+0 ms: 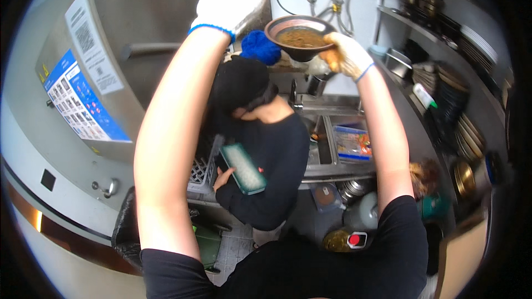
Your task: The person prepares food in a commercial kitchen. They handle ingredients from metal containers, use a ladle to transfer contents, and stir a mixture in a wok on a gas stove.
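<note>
My right hand [348,55], in a stained white work glove, grips the right rim of a wide dark bowl [293,52]. Brownish liquid with bits in it [300,38] lies inside the bowl, which is raised above the sink area. My left hand [232,0], also in a white glove with a blue cuff, is lifted high at the top of the view. Its fingers run to the picture's edge, so what it holds, if anything, is unclear. A bundle of blue material [261,47] shows between both hands.
Close in front, a person in black [270,153] holds a green-rimmed tray with white contents [245,170]. Behind them is a steel sink [332,168]. A steel cabinet [137,12] stands left; stacked dishes [447,83] line the right counter. An oil jug [338,241] is on the floor.
</note>
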Available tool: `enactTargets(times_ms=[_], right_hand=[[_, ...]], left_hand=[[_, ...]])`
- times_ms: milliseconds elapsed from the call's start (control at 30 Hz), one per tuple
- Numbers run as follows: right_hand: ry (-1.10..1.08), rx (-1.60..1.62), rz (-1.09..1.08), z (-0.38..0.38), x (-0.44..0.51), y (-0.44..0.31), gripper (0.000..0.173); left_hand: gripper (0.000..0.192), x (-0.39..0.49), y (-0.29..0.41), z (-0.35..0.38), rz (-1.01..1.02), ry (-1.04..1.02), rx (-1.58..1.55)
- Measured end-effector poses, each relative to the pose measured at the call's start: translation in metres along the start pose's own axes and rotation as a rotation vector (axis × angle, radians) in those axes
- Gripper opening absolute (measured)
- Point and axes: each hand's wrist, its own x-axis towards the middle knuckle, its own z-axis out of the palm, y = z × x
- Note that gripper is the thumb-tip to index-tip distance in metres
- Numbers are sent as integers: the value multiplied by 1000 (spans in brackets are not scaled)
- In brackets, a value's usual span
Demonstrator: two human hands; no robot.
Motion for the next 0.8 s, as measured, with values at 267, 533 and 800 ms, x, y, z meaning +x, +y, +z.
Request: enactTargets(times_ms=[267,533,800], right_hand=[[-290,90,172,40,163,40,39],[-434,128,261,75,207,15,35],[-491,156,243,86,214,-2,32]], left_hand=[[49,119,-116,148,-17,-115,293],[43,180,-169,196,-131,-367,515],[33,170,-158,192,-81,-210,364]])
